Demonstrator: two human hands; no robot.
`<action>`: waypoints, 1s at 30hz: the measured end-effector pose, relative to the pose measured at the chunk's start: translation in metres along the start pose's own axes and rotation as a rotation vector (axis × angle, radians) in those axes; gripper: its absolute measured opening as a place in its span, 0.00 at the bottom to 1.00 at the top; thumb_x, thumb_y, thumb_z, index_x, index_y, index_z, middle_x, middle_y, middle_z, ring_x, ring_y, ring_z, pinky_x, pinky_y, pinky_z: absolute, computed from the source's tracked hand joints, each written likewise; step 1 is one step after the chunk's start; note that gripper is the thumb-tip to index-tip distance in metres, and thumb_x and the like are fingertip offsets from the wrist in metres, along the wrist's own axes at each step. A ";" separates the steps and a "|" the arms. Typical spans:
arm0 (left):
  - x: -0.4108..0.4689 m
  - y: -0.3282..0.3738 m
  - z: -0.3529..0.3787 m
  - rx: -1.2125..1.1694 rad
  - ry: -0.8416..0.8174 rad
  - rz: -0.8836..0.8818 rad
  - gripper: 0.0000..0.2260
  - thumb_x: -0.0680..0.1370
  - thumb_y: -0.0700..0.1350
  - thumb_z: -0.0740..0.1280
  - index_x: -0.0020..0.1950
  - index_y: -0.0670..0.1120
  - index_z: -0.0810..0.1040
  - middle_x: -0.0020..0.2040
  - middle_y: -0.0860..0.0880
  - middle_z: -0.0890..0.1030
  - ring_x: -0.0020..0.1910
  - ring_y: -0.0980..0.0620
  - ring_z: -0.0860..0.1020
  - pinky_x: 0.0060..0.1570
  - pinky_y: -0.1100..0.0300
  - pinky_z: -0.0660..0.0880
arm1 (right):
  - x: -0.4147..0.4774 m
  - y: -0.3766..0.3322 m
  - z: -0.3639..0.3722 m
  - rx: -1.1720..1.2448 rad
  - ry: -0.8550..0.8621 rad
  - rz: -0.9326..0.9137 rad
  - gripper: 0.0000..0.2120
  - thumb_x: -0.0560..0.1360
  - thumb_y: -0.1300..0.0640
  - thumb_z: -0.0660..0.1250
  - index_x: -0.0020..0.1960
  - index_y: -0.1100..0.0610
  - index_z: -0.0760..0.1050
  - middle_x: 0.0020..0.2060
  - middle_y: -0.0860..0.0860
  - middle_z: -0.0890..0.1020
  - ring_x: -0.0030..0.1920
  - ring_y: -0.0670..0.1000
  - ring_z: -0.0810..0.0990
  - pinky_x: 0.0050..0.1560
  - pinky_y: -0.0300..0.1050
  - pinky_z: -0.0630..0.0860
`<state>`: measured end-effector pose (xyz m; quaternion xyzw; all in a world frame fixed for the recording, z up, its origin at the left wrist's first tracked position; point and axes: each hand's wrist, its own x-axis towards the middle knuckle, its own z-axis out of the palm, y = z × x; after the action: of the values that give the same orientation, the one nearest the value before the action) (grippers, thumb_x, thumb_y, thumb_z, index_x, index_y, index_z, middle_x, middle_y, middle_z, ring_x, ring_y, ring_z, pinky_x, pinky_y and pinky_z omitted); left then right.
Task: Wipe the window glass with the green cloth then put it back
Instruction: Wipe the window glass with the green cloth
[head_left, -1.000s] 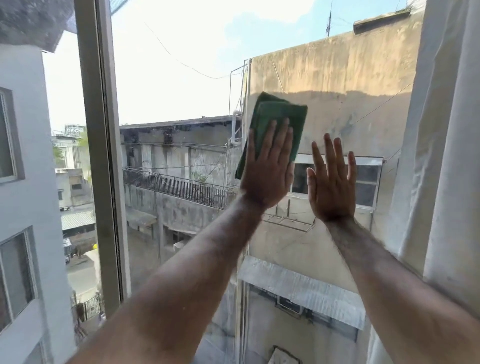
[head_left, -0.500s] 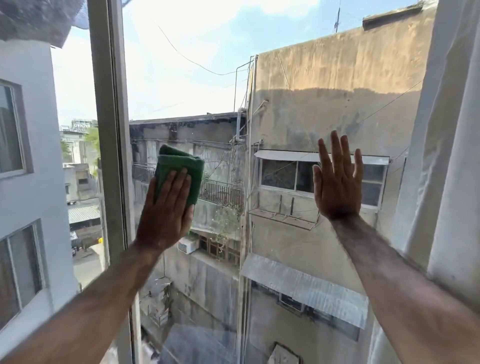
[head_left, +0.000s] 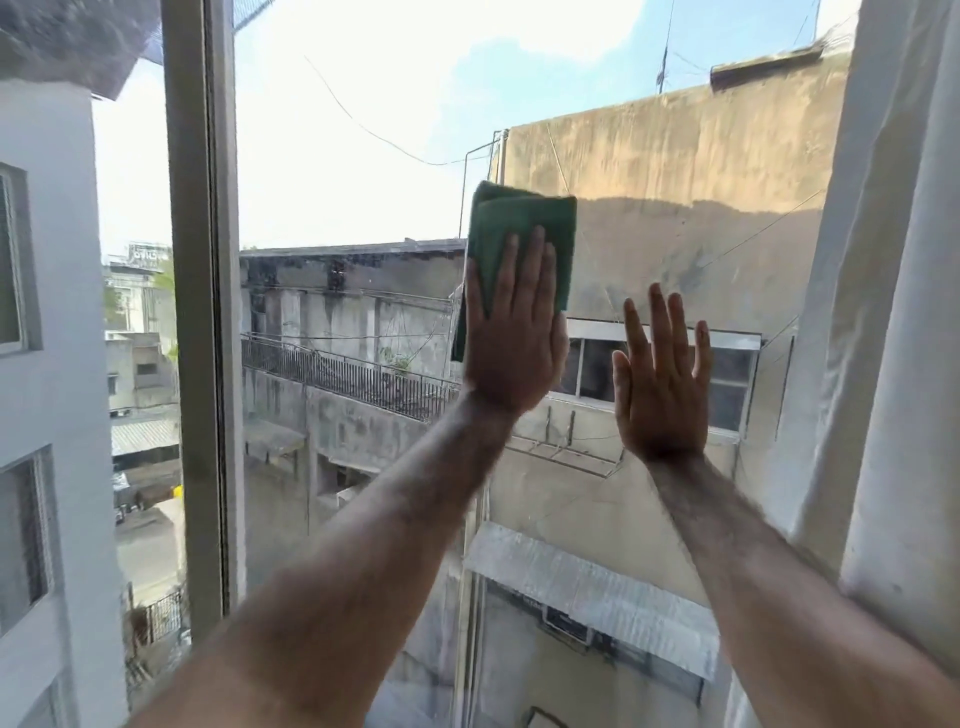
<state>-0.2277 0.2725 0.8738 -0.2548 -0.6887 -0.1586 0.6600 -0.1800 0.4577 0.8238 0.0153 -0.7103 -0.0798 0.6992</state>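
Flat and open, the left hand (head_left: 511, 343) presses the green cloth (head_left: 519, 236) against the window glass (head_left: 353, 208); the right hand (head_left: 662, 384), fingers spread, rests flat just right of it.

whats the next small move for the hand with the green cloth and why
Probably slide the left hand and the green cloth down or back toward the window frame, staying flat on the window glass. The cloth sits mid-pane beside the braced right hand, and the glass below and to the left looks hazy and spotted.
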 end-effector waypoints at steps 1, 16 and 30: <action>-0.019 0.007 0.003 -0.007 -0.040 0.048 0.27 0.86 0.51 0.50 0.84 0.42 0.58 0.84 0.42 0.60 0.85 0.41 0.54 0.80 0.32 0.56 | -0.001 0.000 0.000 0.006 -0.002 0.000 0.26 0.91 0.50 0.51 0.88 0.53 0.55 0.88 0.56 0.57 0.88 0.57 0.53 0.88 0.62 0.50; -0.112 -0.137 -0.065 0.191 -0.193 -0.156 0.30 0.85 0.54 0.51 0.84 0.41 0.55 0.85 0.41 0.57 0.84 0.41 0.55 0.79 0.30 0.56 | 0.000 -0.003 -0.001 0.023 0.002 0.004 0.26 0.90 0.51 0.54 0.87 0.54 0.57 0.87 0.57 0.58 0.88 0.58 0.55 0.87 0.64 0.52; 0.009 0.023 -0.005 0.020 -0.117 0.099 0.28 0.86 0.53 0.54 0.84 0.44 0.57 0.85 0.44 0.58 0.85 0.41 0.54 0.80 0.32 0.54 | 0.001 -0.003 -0.004 -0.006 -0.046 0.013 0.26 0.91 0.50 0.50 0.87 0.54 0.56 0.88 0.57 0.57 0.88 0.58 0.54 0.87 0.64 0.52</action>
<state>-0.2109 0.2895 0.8809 -0.2908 -0.7142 -0.1039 0.6282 -0.1760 0.4547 0.8242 0.0066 -0.7262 -0.0777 0.6831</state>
